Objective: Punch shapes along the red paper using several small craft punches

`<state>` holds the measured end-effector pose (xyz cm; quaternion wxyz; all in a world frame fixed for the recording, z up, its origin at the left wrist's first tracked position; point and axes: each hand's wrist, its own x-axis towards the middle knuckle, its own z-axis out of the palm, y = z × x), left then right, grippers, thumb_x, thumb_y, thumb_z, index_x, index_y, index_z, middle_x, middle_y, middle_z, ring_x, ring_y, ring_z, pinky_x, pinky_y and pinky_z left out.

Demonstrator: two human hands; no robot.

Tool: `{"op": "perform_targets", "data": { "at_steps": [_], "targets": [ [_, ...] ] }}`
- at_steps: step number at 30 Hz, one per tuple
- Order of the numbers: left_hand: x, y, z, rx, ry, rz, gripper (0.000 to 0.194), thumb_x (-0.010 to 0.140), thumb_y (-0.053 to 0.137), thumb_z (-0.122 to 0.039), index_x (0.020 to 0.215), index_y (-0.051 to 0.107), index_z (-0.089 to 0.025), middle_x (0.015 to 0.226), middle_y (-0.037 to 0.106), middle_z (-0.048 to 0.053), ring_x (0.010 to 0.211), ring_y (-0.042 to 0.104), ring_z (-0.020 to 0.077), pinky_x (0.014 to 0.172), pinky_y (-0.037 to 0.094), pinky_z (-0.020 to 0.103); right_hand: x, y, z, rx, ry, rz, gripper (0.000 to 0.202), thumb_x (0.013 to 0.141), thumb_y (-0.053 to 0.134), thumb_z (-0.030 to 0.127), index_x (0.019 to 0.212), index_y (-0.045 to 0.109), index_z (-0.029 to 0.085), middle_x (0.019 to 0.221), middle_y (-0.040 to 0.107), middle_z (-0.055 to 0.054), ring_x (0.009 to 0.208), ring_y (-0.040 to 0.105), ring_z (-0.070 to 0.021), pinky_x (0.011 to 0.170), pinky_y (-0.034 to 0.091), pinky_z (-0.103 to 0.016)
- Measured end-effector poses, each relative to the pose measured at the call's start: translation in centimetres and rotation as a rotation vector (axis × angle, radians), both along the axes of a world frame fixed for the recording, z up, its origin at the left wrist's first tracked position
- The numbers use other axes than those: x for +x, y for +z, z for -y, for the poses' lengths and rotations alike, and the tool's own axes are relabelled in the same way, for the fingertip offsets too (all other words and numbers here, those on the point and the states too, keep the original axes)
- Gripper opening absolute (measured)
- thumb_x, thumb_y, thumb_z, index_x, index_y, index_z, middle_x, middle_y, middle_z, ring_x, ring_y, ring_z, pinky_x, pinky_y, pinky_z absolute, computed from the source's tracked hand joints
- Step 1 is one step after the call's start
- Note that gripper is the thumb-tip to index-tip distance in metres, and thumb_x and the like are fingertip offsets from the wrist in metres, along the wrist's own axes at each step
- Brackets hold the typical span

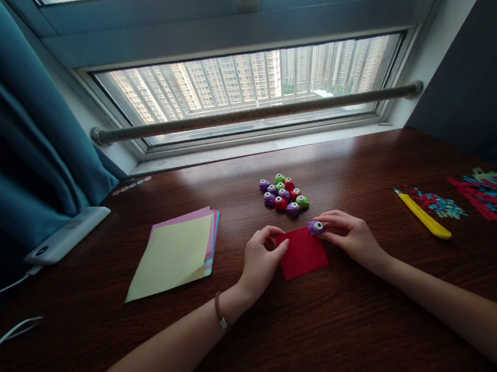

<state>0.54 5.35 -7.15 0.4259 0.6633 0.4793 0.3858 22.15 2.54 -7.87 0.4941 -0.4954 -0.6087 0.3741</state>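
Observation:
A small square of red paper (303, 257) is held above the wooden tabletop between my two hands. My left hand (262, 258) pinches its upper left edge between thumb and fingers. At the upper right corner, my right hand (354, 237) grips a small purple craft punch (315, 227) with a round white and dark top. The punch sits against the paper's edge; I cannot tell whether the paper is inside its slot. Just beyond my hands stands a cluster of similar craft punches (282, 194) in purple, red and green.
Left lies a stack of coloured paper (171, 256), pale yellow on top. Farther left are a white power strip (69, 234) and cables. To the right are a yellow craft knife (424, 215), small punched paper bits (441, 204) and coloured paper strips (494, 198). A window rail (259, 114) runs behind.

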Motion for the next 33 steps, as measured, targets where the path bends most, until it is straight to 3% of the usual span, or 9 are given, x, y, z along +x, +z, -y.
{"op": "perform_targets", "data": {
  "at_steps": [33],
  "targets": [
    [-0.15, -0.41, -0.07, 0.072, -0.022, -0.151, 0.011, 0.075, 0.059, -0.026, 0.082, 0.06, -0.018, 0.07, 0.053, 0.0, 0.064, 0.049, 0.015, 0.058, 0.037, 0.025, 0.27, 0.43, -0.11, 0.039, 0.004, 0.203, 0.024, 0.074, 0.065, 0.029, 0.097, 0.067, 0.023, 0.097, 0.059, -0.004, 0.077, 0.058, -0.0168, 0.069, 0.049, -0.028]
  ]
}}
